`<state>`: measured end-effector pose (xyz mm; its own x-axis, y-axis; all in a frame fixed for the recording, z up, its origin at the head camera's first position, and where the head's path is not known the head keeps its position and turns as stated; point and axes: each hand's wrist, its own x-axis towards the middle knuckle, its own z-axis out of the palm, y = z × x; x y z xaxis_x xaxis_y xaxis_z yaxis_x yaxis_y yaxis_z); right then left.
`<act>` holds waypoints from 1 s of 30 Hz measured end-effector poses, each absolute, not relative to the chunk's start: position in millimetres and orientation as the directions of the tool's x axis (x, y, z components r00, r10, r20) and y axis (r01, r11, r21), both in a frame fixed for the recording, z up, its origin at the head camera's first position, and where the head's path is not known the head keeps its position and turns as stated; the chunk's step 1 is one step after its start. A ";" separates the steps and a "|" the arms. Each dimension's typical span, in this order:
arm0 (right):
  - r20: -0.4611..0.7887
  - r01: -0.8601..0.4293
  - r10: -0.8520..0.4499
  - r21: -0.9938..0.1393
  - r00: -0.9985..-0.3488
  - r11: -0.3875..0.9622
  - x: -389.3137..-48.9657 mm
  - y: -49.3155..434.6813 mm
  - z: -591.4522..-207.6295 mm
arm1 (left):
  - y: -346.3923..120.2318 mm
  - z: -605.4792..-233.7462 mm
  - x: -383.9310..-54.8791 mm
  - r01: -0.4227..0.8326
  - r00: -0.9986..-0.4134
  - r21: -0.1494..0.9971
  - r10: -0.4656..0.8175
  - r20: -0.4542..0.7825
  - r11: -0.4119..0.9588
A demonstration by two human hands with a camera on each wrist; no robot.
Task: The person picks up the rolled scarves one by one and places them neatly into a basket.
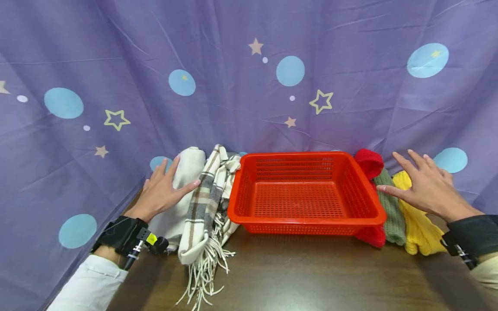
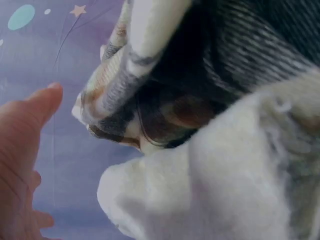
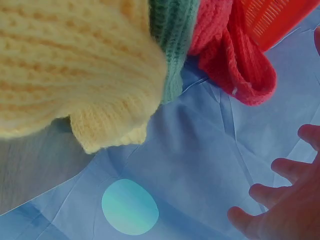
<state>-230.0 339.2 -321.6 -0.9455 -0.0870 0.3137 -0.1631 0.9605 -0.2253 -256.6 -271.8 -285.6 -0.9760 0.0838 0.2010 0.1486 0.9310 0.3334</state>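
Note:
A red plastic basket (image 1: 307, 221) with perforated sides stands on the table, nothing lying inside it. Left of it lie a plaid fringed scarf (image 1: 200, 211) and a rolled white scarf (image 1: 190, 166). My left hand (image 1: 161, 192) hovers over these with fingers spread; in the left wrist view the hand (image 2: 17, 160) appears apart from the cloth. To the basket's right are knitted scarves: red (image 1: 369, 164), green (image 1: 391, 207) and yellow (image 1: 418, 220). Above the green and yellow ones my right hand (image 1: 429, 185) is spread, holding nothing. The right wrist view shows its fingertips (image 3: 287, 167) away from the knits.
A purple curtain (image 1: 233, 112) with stars and blue dots hangs behind and to the left of the brown wooden table (image 1: 295, 272). The scarf's white fringe (image 1: 206, 268) trails toward the table's front. Both wrists carry black straps with cameras (image 1: 157, 245).

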 end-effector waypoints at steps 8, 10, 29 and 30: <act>0.301 -0.116 -0.048 -0.213 -0.952 0.970 -227.9 337.9 -320.4 | -285.6 -302.0 -254.3 0.079 -0.992 0.357 0.039 0.120 0.931; 0.306 -0.116 -0.047 -0.211 -0.951 0.971 -227.9 338.1 -319.8 | -290.4 -307.7 -252.6 0.063 -0.996 0.369 0.034 0.085 0.927; 0.291 -0.163 -0.086 -0.249 -0.953 0.955 -232.5 333.7 -314.6 | -298.2 -353.0 -244.9 -0.225 -0.974 0.478 -0.208 -0.090 0.849; 0.291 -0.162 -0.085 -0.251 -0.953 0.954 -232.2 333.6 -314.7 | -298.3 -353.1 -245.0 -0.229 -0.973 0.474 -0.218 -0.078 0.851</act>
